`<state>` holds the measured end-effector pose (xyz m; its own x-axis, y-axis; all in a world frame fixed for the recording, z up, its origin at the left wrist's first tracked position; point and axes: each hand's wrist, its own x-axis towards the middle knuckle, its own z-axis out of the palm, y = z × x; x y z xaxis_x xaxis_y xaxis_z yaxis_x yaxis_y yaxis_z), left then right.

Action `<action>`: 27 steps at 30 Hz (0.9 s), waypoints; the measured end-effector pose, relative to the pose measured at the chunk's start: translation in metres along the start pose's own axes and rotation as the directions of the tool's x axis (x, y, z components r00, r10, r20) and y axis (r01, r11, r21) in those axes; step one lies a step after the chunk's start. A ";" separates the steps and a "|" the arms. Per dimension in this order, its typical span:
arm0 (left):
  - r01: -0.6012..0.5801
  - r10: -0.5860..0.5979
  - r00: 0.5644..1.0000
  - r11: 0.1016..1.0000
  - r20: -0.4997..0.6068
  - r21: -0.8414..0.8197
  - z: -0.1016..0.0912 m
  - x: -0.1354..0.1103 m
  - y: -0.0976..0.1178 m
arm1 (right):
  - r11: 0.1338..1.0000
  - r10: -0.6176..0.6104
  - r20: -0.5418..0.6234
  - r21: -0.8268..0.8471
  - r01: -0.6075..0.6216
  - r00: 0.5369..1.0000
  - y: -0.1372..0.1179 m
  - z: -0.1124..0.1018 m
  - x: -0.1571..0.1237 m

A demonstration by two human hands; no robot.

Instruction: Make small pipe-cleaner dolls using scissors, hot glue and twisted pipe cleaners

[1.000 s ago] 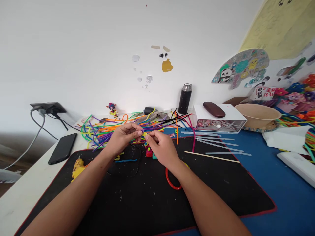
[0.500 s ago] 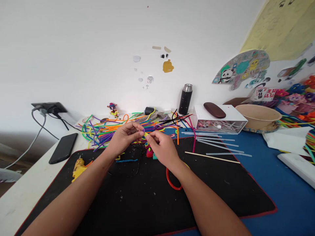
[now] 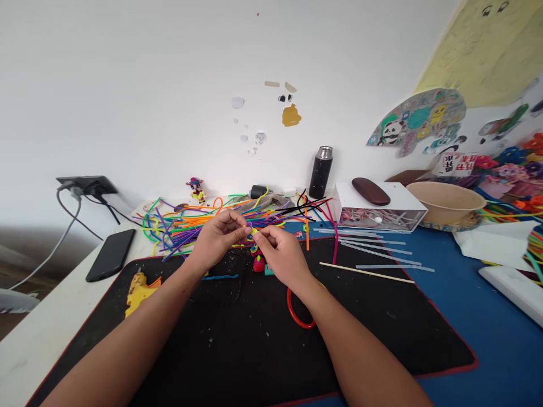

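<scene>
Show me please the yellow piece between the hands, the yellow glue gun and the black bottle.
Yellow piece (image 3: 254, 231): head view, its small visible part.
Yellow glue gun (image 3: 137, 293): head view, its body.
Black bottle (image 3: 320, 177): head view, middle of its side.

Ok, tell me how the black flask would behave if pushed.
The black flask would probably tip if pushed high up, standing upright and taller than wide. Once down, it would likely roll, being round-bodied. Its metallic top hints at some weight, though any contents are hidden.
</scene>
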<state>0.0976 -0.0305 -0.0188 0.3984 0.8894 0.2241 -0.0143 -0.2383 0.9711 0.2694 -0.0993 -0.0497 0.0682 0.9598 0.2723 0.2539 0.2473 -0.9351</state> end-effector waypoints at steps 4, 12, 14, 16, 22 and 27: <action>-0.045 0.046 0.999 0.998 -0.025 0.051 0.002 -0.002 -0.004 | 1.000 0.023 0.001 0.018 -0.023 1.000 0.001 0.000 0.001; -0.264 0.308 0.951 0.867 -0.038 0.423 0.009 -0.012 -0.008 | 0.942 0.166 0.061 0.284 -0.177 0.984 0.002 0.000 0.006; -0.319 0.367 0.930 0.816 -0.006 0.483 0.009 -0.013 -0.006 | 0.931 0.173 0.054 0.318 -0.181 0.984 0.003 -0.001 0.007; -0.369 0.411 0.911 0.772 0.035 0.518 0.009 -0.014 -0.005 | 0.925 0.179 0.043 0.332 -0.183 0.983 0.003 -0.002 0.008; -0.430 0.446 0.892 0.782 0.076 0.451 0.008 -0.010 -0.003 | 0.928 0.176 0.040 0.327 -0.179 0.984 0.001 -0.003 0.007; -0.279 0.282 0.959 0.945 0.005 0.171 0.004 -0.006 -0.005 | 0.920 0.178 0.070 0.342 -0.191 0.982 -0.003 -0.002 0.005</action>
<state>0.0994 -0.0364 -0.0253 0.3823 0.7843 0.4885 0.0323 -0.5397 0.8412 0.2705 -0.0950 -0.0449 0.0445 0.9954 0.0852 -0.1099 0.0897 -0.9899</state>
